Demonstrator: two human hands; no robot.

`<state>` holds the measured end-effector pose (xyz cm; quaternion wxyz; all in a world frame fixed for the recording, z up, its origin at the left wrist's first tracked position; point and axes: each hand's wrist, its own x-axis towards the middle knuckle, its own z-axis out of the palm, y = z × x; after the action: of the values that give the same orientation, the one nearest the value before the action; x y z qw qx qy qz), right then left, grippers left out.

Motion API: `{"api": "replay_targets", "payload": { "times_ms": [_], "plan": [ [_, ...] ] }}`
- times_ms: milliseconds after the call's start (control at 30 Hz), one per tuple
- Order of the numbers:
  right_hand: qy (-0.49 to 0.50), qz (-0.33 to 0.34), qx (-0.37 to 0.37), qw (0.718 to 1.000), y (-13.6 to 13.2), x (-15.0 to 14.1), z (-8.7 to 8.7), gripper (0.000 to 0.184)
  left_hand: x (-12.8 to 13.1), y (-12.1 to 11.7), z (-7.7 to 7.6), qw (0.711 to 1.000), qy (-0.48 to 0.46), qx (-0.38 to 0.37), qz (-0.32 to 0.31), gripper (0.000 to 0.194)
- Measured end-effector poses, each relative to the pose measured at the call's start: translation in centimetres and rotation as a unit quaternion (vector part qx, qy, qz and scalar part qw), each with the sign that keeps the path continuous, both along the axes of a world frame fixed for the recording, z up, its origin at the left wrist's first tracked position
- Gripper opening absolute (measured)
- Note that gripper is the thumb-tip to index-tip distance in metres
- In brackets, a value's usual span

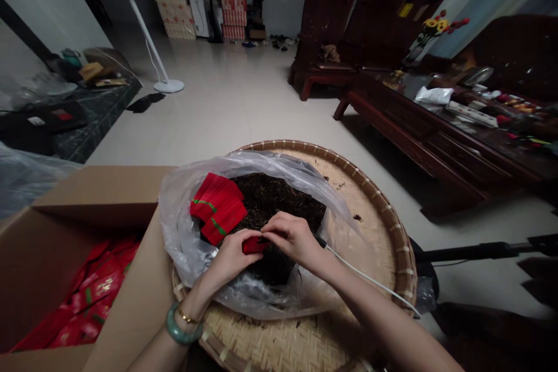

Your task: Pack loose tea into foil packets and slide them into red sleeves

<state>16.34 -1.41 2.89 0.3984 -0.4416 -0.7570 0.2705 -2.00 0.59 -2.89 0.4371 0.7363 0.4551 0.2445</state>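
My left hand (238, 256) is closed around a small red packet (253, 245), held over a clear plastic bag (183, 250). At the packet's upper edge, the thumb and fingers of my right hand (290, 237) are pinched together; whatever is between them is too small to make out. Dark, dry, loose leaves (279, 192), looking like tea, fill the open bag below both hands. A fanned stack of flat red packets (218, 206) with green marks lies on the leaves at the bag's left side.
The bag sits on a round woven bamboo tray (379, 226) with scattered leaf bits. To the left, an open cardboard box (131, 285) holds several red packets (96, 296). A white cable (370, 276) crosses the tray. Beyond are a standing fan (169, 86) and a dark wooden table (418, 133).
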Motion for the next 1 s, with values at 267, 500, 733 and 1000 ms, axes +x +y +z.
{"api": "replay_targets", "payload": {
  "times_ms": [267,500,733,1000],
  "plan": [
    [0.018,-0.131,0.04,0.99,0.1,1.9,1.6,0.009,0.2,0.6,1.5,0.996,-0.062,-0.033,0.058,0.03],
    [-0.097,0.024,-0.02,0.995,0.0,1.4,1.3,0.011,1.0,0.2,2.4,0.989,-0.084,-0.123,0.026,0.024],
    [-0.01,-0.026,-0.061,0.998,1.3,3.1,2.2,0.007,0.6,0.0,0.9,0.974,-0.073,-0.213,-0.014,0.016],
    [-0.129,-0.028,0.029,0.991,0.8,3.5,3.0,0.026,0.8,0.1,1.0,0.963,-0.111,-0.243,0.02,0.02]
  ]
}}
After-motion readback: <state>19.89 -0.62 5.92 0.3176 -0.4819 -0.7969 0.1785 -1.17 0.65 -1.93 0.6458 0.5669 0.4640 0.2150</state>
